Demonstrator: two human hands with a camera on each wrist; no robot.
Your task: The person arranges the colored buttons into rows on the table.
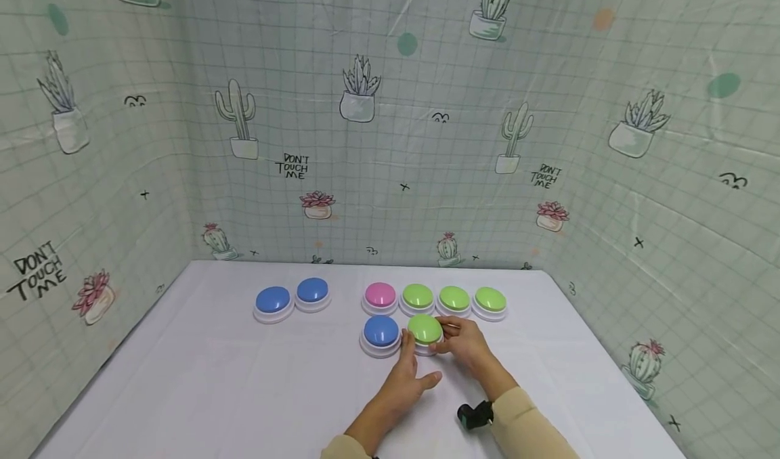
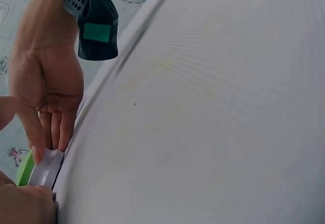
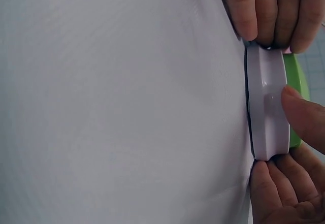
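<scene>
A green dome push button (image 1: pixel 424 329) with a white base sits on the white table at front centre. My right hand (image 1: pixel 466 344) grips its right side, thumb on the front of the base and the other fingers curled around the side. Straight fingers of my left hand (image 1: pixel 399 381) touch its left side, with the thumb held apart. In the right wrist view the white base (image 3: pixel 266 102) stands between both hands. Immediately left of it is a blue button (image 1: pixel 380 330).
Behind, a pink button (image 1: pixel 380 295) and three green buttons (image 1: pixel 453 298) form a row. Two blue buttons (image 1: pixel 273 300) stand farther left. A black wrist camera (image 1: pixel 474 416) hangs at the right sleeve. Patterned cloth walls (image 1: pixel 390 141) enclose the white table (image 1: pixel 213 378).
</scene>
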